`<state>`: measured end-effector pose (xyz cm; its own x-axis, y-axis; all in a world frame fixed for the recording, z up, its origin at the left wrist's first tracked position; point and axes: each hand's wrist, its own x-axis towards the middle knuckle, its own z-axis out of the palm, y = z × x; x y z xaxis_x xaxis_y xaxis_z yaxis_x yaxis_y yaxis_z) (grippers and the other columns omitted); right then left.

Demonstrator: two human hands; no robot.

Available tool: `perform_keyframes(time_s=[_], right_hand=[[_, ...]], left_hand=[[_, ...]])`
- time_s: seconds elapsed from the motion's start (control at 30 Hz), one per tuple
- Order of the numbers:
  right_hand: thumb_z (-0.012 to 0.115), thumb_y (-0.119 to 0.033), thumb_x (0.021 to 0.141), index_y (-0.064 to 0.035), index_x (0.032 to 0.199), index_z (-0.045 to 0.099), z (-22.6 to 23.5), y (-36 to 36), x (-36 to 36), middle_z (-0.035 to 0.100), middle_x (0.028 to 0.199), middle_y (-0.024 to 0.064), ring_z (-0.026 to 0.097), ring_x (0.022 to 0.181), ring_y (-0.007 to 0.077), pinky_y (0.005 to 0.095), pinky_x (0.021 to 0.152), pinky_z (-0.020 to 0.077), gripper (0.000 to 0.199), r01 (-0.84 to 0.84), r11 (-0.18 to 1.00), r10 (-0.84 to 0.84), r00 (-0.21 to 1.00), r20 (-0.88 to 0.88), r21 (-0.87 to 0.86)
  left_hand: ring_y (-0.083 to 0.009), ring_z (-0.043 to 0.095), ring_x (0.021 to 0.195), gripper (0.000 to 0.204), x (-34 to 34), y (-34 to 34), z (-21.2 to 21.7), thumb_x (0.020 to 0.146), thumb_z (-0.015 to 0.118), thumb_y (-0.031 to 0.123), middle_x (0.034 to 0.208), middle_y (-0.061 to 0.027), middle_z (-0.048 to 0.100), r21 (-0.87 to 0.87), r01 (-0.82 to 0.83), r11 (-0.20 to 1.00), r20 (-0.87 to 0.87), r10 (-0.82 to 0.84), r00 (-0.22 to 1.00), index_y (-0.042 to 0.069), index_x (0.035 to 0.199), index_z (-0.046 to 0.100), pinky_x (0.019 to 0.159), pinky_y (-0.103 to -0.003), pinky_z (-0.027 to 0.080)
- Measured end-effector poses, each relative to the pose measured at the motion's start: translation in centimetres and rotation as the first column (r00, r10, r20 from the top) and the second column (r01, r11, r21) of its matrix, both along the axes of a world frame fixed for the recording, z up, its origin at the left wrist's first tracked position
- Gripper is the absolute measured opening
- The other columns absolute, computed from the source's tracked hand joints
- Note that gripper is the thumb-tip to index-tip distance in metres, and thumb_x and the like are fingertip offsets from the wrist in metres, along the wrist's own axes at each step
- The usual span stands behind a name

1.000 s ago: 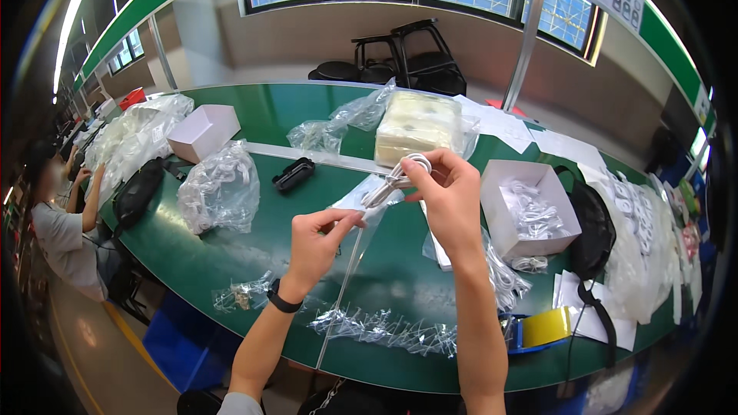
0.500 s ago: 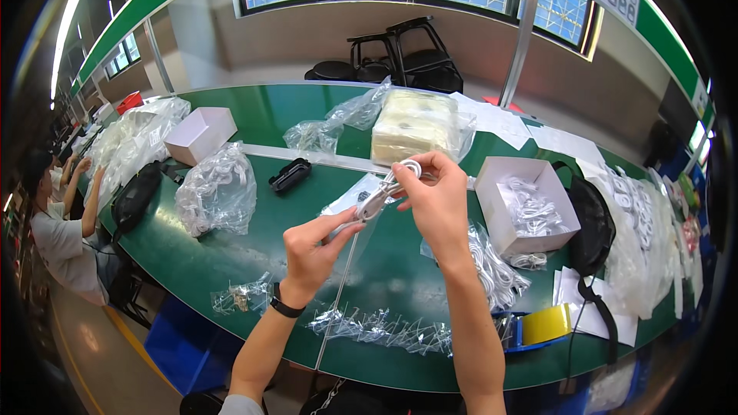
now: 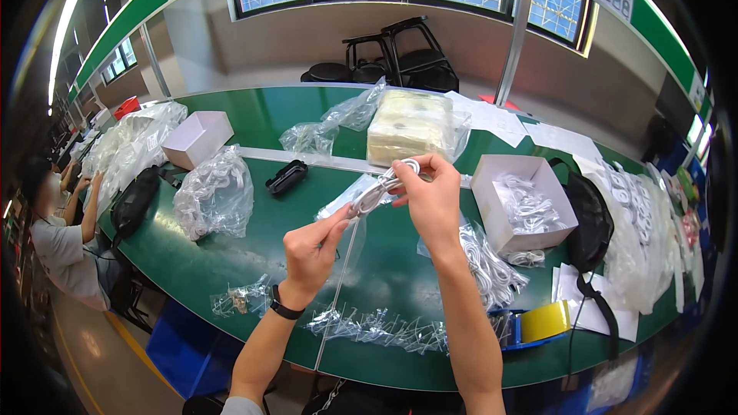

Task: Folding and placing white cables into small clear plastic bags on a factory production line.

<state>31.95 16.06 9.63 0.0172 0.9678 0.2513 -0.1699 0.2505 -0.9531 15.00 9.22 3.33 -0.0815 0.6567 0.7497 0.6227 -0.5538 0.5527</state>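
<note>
A coiled white cable (image 3: 375, 195) is stretched between my two hands above the middle of the green table. My right hand (image 3: 427, 194) grips its upper end, thumb and fingers closed round the loops. The lower end is pinched by my left hand (image 3: 314, 250), between thumb and fingertips; a black band circles that wrist. Beneath the cable lies a clear plastic bag (image 3: 346, 198), partly covered by it. A heap of white cables (image 3: 492, 270) rests beside my right forearm. Between my forearms, small clear-wrapped pieces (image 3: 377, 330) are strewn along the near edge.
A white box (image 3: 492, 223) of bagged cables stands right, beside a black pouch (image 3: 590, 223). A yellow tape roll (image 3: 544, 321) sits near the front edge. Farther back are a stack of pale bags (image 3: 411, 129) and a black case (image 3: 287, 177). A co-worker (image 3: 65, 242) sits far left.
My left fingertips have shifted slightly on the lower end of the cable coil. My right hand keeps its grip, and the whole view has moved a little.
</note>
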Motion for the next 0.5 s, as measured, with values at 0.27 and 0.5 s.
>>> perform_keyframes(time_s=[0.27, 0.5], right_hand=[[0.067, -0.013, 0.087, 0.0047, 0.091, 0.060, -0.8, 0.8, 0.5, 0.067, 0.080, 0.0122, 0.068, 0.065, 0.0184, 0.0261, 0.052, 0.0537, 0.020, -0.061, 0.993, 0.053, 0.995, -0.085, -0.098], [0.066, -0.009, 0.089, 0.0042, 0.088, 0.057, -1.3, 0.2, -1.1, 0.065, 0.080, 0.0095, 0.066, 0.066, 0.0149, 0.0258, 0.056, 0.0554, 0.016, -0.031, 0.999, 0.033, 0.988, -0.148, 0.016]], left_hand=[[-0.0252, 0.065, 0.061, 0.021, 0.0, 0.0, 0.3, 0.092, 0.061, 0.009, 0.087, -0.0158, 0.071, 0.142, -0.006, 0.990, -0.082, 0.018, 0.996, -0.002, 0.108, 0.069, 0.056, -0.030, 0.049], [-0.0262, 0.067, 0.063, 0.022, -0.1, 0.3, -0.1, 0.094, 0.059, 0.008, 0.088, -0.0175, 0.071, 0.158, -0.077, 0.984, -0.084, 0.091, 0.992, -0.003, 0.110, 0.068, 0.057, -0.030, 0.050]])
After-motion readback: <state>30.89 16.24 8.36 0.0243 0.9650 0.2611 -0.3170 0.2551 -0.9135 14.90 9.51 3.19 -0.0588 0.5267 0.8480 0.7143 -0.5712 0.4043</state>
